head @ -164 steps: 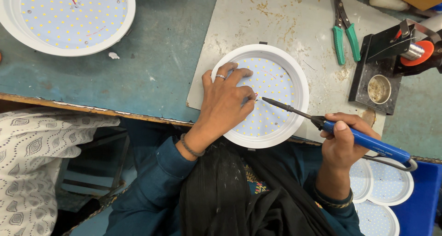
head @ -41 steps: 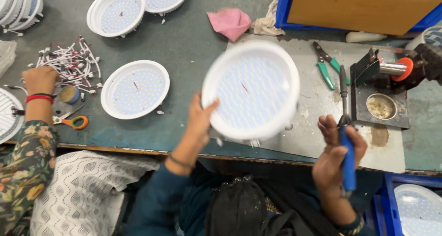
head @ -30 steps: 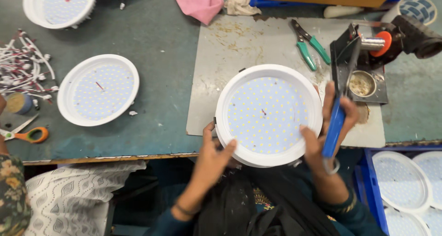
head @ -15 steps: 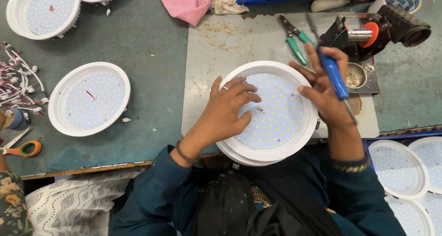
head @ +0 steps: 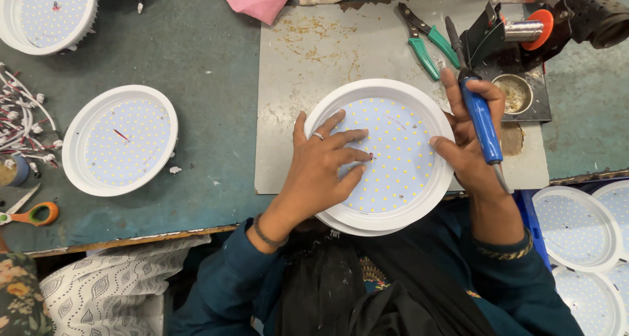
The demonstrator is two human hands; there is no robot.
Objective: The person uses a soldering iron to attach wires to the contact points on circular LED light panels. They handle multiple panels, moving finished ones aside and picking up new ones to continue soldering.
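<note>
Two hands steady the light, rigid round LED panel [head: 383, 156]: left hand [head: 324, 172] flat on its fragile face, right hand [head: 468, 133] gripping a soldering iron [head: 480, 119], rim safest.

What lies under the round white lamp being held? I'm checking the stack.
Under the round white lamp a second white rim peeks out, on the grey mat. The rest is covered.

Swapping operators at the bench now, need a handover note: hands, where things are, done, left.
Left hand: flat on the LED panel, fingers spread, holding nothing.
Right hand: gripping the blue soldering iron, tip pointing away toward the iron stand; fingertips touch the panel's right edge.
Panel lies face up in its white housing on the grey mat, at the near table edge.
Done: panel seated in the housing.
Left: cannot tell from the joints; iron is off the board.
</note>
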